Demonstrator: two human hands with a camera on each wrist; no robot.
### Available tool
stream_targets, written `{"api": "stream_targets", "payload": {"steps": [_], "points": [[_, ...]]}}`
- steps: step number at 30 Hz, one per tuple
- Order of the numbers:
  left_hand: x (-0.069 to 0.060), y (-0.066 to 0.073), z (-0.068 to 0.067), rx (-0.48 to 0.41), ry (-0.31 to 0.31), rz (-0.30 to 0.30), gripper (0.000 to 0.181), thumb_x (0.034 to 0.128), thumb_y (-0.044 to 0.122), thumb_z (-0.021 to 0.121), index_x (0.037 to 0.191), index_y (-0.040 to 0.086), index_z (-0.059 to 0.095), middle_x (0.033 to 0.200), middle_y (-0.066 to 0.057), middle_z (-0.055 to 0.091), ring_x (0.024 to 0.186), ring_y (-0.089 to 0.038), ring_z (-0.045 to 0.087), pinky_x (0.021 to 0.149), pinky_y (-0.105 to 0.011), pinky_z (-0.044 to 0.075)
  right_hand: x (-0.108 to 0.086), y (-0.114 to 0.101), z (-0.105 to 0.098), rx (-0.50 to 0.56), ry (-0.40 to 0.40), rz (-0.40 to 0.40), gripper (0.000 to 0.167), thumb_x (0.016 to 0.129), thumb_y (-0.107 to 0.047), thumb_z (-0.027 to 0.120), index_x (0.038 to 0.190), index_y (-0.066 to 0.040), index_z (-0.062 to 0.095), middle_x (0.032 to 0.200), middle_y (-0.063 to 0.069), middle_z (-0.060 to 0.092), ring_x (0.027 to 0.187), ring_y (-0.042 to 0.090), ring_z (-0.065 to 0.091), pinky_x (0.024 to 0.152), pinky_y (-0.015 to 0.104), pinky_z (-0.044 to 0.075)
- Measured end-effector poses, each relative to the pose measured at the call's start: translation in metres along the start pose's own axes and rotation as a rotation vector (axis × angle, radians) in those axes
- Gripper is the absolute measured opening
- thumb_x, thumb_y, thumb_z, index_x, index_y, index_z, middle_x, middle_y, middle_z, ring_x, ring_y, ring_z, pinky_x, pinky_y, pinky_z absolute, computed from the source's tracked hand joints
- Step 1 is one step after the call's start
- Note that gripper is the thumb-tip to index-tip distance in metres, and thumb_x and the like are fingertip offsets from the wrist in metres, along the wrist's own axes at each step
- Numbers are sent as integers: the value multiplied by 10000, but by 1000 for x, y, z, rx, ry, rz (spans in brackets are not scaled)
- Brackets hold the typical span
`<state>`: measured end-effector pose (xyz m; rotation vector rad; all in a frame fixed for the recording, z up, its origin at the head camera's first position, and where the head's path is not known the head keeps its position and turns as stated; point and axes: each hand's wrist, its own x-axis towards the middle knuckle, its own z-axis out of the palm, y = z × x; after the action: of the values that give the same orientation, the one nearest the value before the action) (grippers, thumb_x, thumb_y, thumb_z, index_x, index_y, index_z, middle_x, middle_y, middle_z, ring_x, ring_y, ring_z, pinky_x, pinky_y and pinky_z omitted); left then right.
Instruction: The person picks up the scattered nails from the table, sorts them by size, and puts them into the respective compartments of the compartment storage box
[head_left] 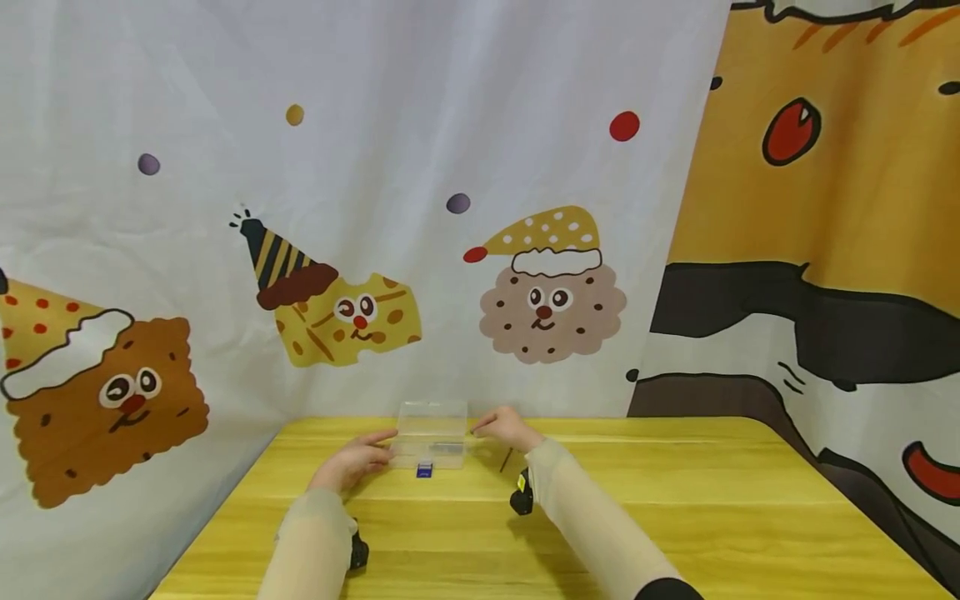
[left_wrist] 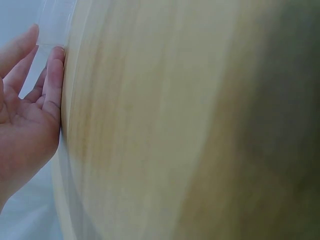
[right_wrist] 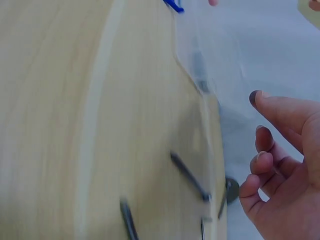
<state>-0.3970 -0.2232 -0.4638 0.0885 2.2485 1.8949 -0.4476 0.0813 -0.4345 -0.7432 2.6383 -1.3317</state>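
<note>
On my feed, the left hand [head_left: 356, 461], fingers loosely extended, meets the open clear plastic box [head_left: 408, 451]: probably light, stiff, slippery, best steadied by its side walls. Rightward, the right hand [head_left: 512, 429] pinches a small dark piece [right_wrist: 253, 98], likely hard.

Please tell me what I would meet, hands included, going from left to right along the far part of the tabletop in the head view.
Left hand → clear plastic box → right hand.
</note>
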Motion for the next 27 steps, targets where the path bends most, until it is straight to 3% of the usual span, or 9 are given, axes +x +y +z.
{"api": "stream_targets", "payload": {"steps": [11,16,27], "points": [[2,-3,-2,33,-11,16,573,922,-37,566,1460,-52,370,1409,-283,390,1039,-267,539,930,-423,454,-24,26,-37,37,46,23,226,926,-79,634,1074,75,708,1099,162,684,1102,343,585,949,482,459],[4,-5,-3,16,-31,29,589,922,-43,559,1466,-73,336,1427,-310,342,1014,-265,536,923,-408,459,-35,37,-51,60,67,49,221,922,-85,639,1086,39,719,1193,215,641,1156,369,555,985,515,421],[5,-4,-3,16,-31,9,583,925,-25,575,1466,-51,358,1451,-295,318,1044,-280,523,917,-403,465,-72,62,-61,83,97,88,247,894,-113,680,1067,58,720,1109,156,687,1120,342,574,1000,524,397]]}}
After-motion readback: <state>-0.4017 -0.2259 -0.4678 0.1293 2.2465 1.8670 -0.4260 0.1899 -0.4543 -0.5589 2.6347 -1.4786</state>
